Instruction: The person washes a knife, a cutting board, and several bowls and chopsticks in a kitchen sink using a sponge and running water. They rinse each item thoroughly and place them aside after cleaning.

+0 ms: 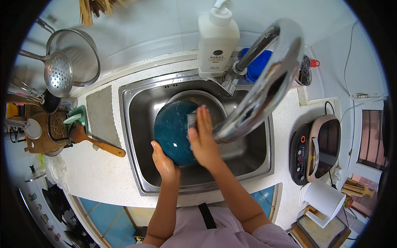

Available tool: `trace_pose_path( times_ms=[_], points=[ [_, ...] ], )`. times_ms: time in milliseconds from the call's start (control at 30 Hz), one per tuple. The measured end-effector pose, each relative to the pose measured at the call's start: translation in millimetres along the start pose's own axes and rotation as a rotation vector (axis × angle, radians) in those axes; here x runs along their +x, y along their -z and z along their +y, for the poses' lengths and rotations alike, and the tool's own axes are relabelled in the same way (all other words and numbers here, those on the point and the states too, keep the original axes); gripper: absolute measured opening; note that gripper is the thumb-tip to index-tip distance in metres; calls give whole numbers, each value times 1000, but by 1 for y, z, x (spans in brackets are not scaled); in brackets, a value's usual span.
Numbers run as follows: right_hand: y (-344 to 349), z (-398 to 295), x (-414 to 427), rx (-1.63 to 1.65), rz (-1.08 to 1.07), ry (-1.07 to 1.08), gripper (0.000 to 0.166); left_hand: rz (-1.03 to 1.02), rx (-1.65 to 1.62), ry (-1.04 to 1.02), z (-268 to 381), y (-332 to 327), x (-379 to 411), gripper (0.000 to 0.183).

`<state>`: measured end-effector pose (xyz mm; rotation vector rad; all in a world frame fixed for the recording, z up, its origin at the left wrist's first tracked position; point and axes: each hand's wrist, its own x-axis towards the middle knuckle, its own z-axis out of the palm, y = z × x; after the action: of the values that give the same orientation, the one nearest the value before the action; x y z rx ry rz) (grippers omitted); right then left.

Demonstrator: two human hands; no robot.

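Note:
Over the stainless steel sink, my left hand grips the lower left edge of a round dark teal bowl or pot with a wet surface. My right hand presses a greyish scrubbing pad against its right side; the pad is partly hidden under the fingers. Behind the teal vessel, a round metal basin lies in the sink. A chrome faucet arches over the sink, its spout end close to my right hand. No running water can be made out.
A white pump bottle, a blue container and a steel wool scrubber stand behind the sink. Left, a wooden spatula lies on the counter beneath a hanging skimmer and strainer. Right is a black-and-bronze appliance.

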<state>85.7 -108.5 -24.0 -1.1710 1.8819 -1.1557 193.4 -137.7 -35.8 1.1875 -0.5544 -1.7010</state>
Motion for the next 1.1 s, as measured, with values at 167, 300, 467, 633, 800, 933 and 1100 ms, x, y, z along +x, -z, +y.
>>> trace_pose_path(
  times_ms=[167,300,467,633,800,933,1100],
  points=[
    [-7,8,-38,-118,29,169,65,-31,45,-2,-2,11,7,46],
    [-3,42,-21,163,121,-204,62,-17,146,-101,-14,-13,-10,38],
    [22,-2,-53,206,248,-137,75,-208,635,-259,-24,-12,-21,30],
    [67,21,-71,75,420,-300,74,-446,656,-67,-54,-51,-49,26],
    [98,78,-86,-32,545,-416,57,-619,687,85,-121,-70,-59,31],
    [106,105,-94,-138,536,-634,47,-747,875,60,-151,-72,-53,32],
    [107,113,-100,-350,433,-491,35,-873,1071,-39,-177,-57,-44,33]
  ],
)
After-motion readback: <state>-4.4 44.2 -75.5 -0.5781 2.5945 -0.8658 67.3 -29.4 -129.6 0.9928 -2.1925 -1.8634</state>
